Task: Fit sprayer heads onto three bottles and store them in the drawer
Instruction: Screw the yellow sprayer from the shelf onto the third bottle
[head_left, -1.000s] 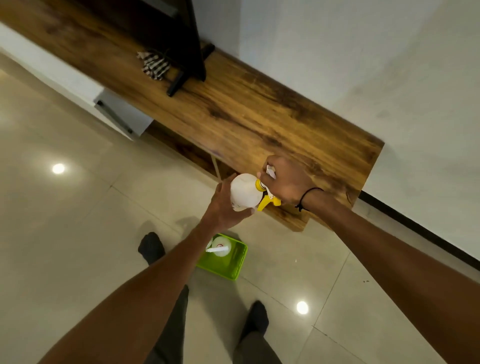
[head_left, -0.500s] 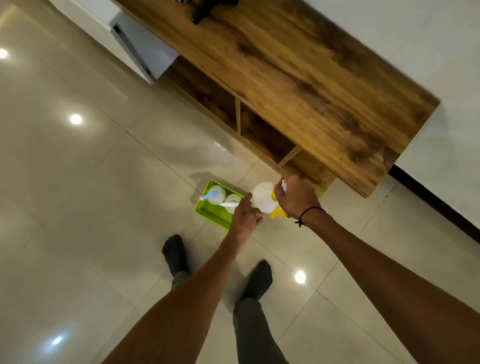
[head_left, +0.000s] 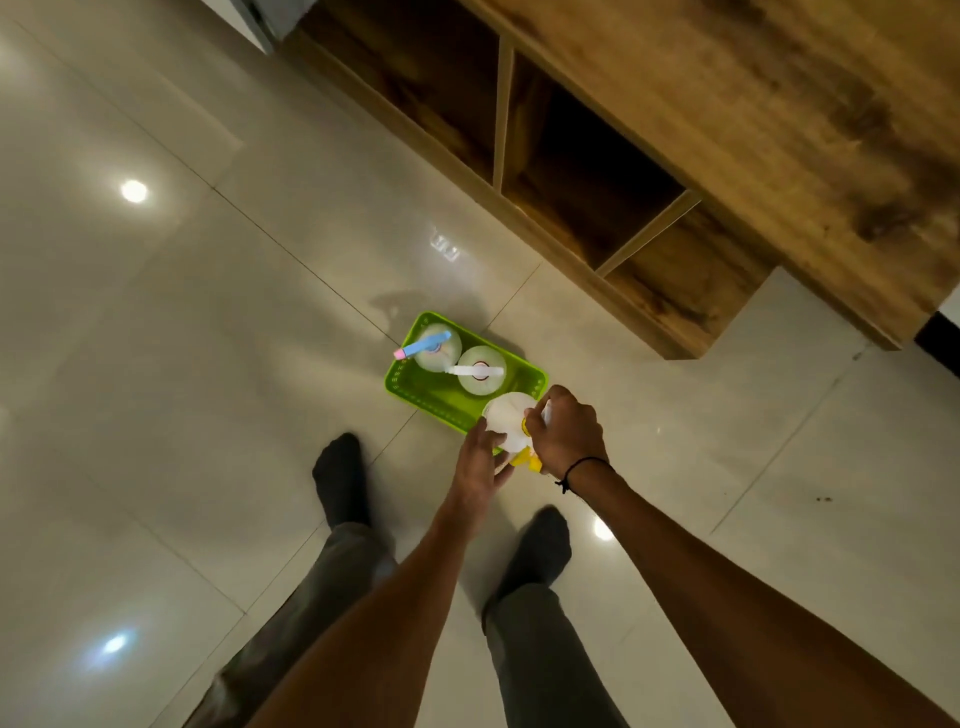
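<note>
Now my right hand (head_left: 566, 434) grips the yellow sprayer head (head_left: 525, 457) while my left hand (head_left: 480, 462) steadies the white bottle (head_left: 506, 421), poised above the green basket (head_left: 415, 392) on the floor, likely joining two bottles stored upright

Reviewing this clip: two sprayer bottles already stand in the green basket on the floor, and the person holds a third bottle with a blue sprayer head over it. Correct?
Not quite: the sprayer head on the held bottle is yellow, not blue, as the head view shows. The rest holds: two sprayer bottles stand in the green basket, with both hands on the third.
</note>
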